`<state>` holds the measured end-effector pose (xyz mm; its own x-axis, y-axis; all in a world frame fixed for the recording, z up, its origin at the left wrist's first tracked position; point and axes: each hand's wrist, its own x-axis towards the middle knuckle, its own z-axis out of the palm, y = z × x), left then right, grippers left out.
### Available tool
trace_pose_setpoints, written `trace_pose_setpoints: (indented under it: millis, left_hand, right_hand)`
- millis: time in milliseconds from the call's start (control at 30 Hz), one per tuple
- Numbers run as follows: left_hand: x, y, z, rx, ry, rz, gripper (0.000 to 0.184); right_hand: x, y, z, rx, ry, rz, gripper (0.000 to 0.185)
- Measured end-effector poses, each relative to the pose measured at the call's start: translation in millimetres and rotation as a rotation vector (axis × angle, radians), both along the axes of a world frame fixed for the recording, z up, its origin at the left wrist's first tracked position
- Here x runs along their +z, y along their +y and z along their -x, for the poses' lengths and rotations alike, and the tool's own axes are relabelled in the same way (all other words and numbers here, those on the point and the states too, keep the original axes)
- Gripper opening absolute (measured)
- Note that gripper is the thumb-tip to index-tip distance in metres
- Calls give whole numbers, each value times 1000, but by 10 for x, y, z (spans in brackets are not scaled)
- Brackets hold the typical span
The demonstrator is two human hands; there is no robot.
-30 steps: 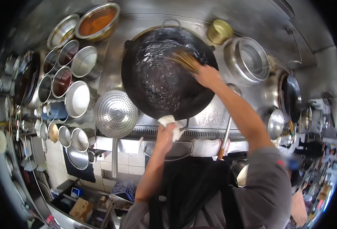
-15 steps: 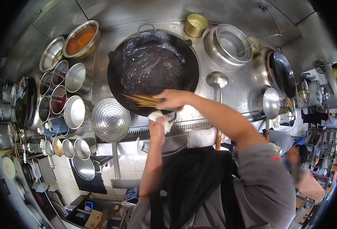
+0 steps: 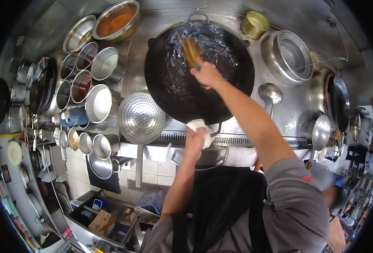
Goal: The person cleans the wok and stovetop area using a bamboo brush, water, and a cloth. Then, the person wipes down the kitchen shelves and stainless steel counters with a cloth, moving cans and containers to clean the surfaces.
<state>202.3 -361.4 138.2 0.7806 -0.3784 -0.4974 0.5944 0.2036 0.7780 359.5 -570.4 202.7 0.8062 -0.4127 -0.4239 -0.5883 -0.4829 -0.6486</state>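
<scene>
Wide, round-bottomed black metal wok (image 3: 195, 105): at the centre of the stainless-steel cooktop (image 3: 133, 55), open side up, a thin, glossy wash of clear liquid over its inside, a looped metal handle (image 3: 198, 15) at the far rim. Whisk-like brush of split tan bamboo (image 3: 190, 50): inside the wok, left of its middle; the right hand (image 3: 207, 76) grasps its bound butt end, fingers closed round it, bristles pointing away, which presumably leaves their full length free to meet the metal and the knuckles clear of the wet surface. Folded white cloth (image 3: 198, 125): bunched in the clenched left hand (image 3: 193, 141) at the near rim, seemingly a pad against heat and a brace against shifting; whether it also wraps the near loop handle (image 3: 217, 130) cannot be told. Round, perforated steel strainer (image 3: 141, 118): beside the wok, long handle hanging over the front edge, probably for easy reach. Round-bowled steel ladle (image 3: 270, 91): on the other side, handle likewise toward the person. Deep cylindrical steel pots (image 3: 118, 71): grouped close together on the left, mouths up, apparently so that their contents lie within reach yet outside the wok's rim.
</scene>
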Motion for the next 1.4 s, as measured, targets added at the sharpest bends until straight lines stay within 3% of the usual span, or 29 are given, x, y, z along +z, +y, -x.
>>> trace_pose_setpoints:
  millis: [100, 233, 300, 400, 500, 567, 633, 700, 800, 867, 933, 967, 1067, 1100, 1267, 1400]
  left_hand:
    - [4, -9, -7, -8, -20, -8, 28]
    - [55, -10, -35, -42, 31, -4, 27]
    - [6, -38, -4, 5, 10, -18, 29]
    - [-108, -38, 4, 34, -2, -29, 33]
    - [-154, -59, -20, 43, 42, 5, 32]
    - [61, -73, -55, 32, 130, 61, 26]
    - [103, -40, -162, 0, 324, 167, 34]
    - [-73, -5, -199, -94, 242, 123, 35]
    - [65, -35, -131, -44, 132, 54, 31]
    - [90, -22, -124, -56, 77, 15, 35]
    - [38, 40, -156, -112, 37, 1, 36]
    - [-6, 64, -174, -150, 16, -4, 37]
    - [-52, 111, -176, -84, 10, 7, 35]
    - [-47, 121, -165, -63, -25, -11, 24]
    - [193, 223, -28, -125, -71, -63, 35]
    - [235, 289, 126, -123, -110, -90, 32]
  right_hand:
    - [-12, 562, 61, 49, -101, -296, 75]
    - [51, 539, 601, 327, -25, -425, 76]
    - [197, 139, 925, 552, 81, -324, 76]
    - [590, -551, 1316, 695, 335, 124, 72]
    - [870, -1296, 1550, 447, 471, 193, 71]
    - [1183, -1429, 1624, 398, 343, 459, 66]
    - [877, -1625, 1936, 195, 89, 338, 70]
    - [617, -1473, 2205, -28, -99, 218, 77]
    - [243, -670, 3080, -322, -335, -35, 89]
    - [75, -74, 3641, -419, -241, 92, 90]
    - [-697, 182, 4268, -280, -356, 387, 91]
    - [-825, 277, 4518, -205, -83, 384, 90]
    - [-549, 372, 4549, -396, -99, 78, 86]
    - [-437, 335, 4484, -422, -128, 69, 86]
    - [4, 257, 4260, -537, -289, 88, 82]
    - [685, 301, 3944, -547, -324, -131, 79]
